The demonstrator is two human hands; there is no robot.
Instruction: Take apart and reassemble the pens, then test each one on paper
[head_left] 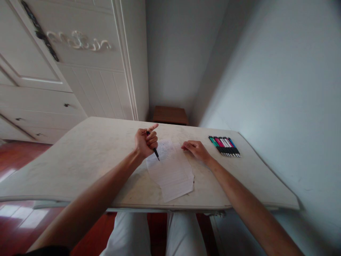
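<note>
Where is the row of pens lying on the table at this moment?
In the head view, the row of pens lies on the white table toward its far right, just right of the right hand that rests on the paper, near the grey wall.

I wore white trousers [157,236], my forearms were bare, and a dark sleeve edge [45,251] showed at seven o'clock.
</note>
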